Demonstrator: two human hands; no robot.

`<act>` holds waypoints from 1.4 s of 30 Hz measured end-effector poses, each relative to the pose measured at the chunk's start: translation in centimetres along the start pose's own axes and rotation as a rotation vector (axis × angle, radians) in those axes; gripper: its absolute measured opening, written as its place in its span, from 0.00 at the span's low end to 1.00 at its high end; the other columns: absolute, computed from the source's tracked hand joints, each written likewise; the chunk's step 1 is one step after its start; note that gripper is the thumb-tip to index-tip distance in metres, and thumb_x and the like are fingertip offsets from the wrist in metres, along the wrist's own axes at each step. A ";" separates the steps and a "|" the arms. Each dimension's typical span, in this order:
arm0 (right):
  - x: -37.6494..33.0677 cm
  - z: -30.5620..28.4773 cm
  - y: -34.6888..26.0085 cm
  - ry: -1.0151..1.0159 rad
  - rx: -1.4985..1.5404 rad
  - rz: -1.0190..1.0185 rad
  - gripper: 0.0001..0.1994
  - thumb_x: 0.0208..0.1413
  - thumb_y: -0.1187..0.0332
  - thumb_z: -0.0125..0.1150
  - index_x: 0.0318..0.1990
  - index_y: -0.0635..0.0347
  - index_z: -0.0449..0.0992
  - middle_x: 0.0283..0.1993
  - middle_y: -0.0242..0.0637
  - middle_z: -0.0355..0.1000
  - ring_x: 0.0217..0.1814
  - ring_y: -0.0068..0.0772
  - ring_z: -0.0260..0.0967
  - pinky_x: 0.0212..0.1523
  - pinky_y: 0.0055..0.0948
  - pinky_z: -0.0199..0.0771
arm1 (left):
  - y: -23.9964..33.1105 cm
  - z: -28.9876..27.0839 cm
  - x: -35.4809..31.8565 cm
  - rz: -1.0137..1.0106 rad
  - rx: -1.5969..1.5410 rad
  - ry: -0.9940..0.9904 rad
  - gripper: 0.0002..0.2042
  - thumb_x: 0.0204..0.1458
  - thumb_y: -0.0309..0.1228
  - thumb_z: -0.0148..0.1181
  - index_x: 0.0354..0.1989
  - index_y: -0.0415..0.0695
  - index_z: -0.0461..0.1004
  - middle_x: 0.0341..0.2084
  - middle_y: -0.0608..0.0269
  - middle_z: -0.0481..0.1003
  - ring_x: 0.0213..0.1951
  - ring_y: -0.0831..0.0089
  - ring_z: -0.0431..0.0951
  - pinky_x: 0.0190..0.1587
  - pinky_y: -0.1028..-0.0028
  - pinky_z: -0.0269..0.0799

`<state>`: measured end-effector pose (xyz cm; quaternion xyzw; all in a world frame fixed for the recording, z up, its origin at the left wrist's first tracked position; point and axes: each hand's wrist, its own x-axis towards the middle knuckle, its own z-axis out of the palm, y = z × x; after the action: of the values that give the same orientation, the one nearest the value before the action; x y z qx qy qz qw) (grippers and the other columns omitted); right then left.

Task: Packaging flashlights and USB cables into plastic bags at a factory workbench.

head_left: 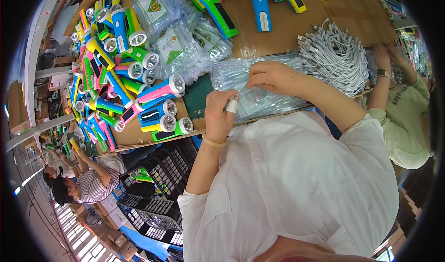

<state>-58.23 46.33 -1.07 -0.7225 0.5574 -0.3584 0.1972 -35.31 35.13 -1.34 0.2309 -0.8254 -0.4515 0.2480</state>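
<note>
My left hand [219, 115] is raised at the table's front edge with its fingers curled together. A white wrap [232, 106] shows around one of its fingers, and a pale band circles the wrist. Over a stack of clear plastic bags [273, 102], my right hand [274, 78] bends its fingers in a pinch. Clear film lies between and below both hands; whether either grips a bag, I cannot tell. Right of the stack lies a big bundle of white USB cables [334, 58].
Many colourful flashlights [160, 89] are heaped at the left, beside packs of bags with printed cards [174, 44]. More flashlights [259, 9] lie at the far side. Black plastic crates [160, 206] stand below the table. A co-worker's hands [387, 56] are at the right; others sit left.
</note>
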 end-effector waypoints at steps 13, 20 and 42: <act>3.8 -7.6 5.4 0.389 -0.539 0.731 0.48 0.50 0.43 0.71 0.72 0.57 0.55 0.48 0.46 0.76 0.48 0.45 0.78 0.46 0.41 0.78 | 1.3 0.8 1.3 0.512 0.487 -0.131 0.08 0.43 0.24 0.59 0.34 0.43 0.77 0.41 0.60 0.76 0.41 0.62 0.74 0.49 0.61 0.68; 7.4 -7.1 9.6 0.186 -0.465 1.061 0.55 0.50 0.45 0.70 0.73 0.72 0.45 0.54 0.55 0.74 0.51 0.50 0.78 0.51 0.40 0.78 | 3.5 3.1 2.0 0.678 0.243 -0.371 0.11 0.43 0.23 0.59 0.37 0.42 0.77 0.41 0.61 0.76 0.39 0.64 0.77 0.44 0.69 0.72; -0.3 -8.5 -6.0 -0.551 -0.087 0.492 0.24 0.54 0.70 0.65 0.56 0.64 0.65 0.45 0.54 0.75 0.48 0.57 0.75 0.46 0.48 0.75 | 1.7 0.5 0.7 0.367 -0.055 -0.036 0.09 0.43 0.19 0.67 0.35 0.40 0.79 0.32 0.57 0.75 0.32 0.61 0.76 0.36 0.69 0.73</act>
<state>-60.57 49.42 8.62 -0.6441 0.6551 -0.0681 0.3891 -36.46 35.87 0.01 0.0614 -0.8453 -0.4251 0.3178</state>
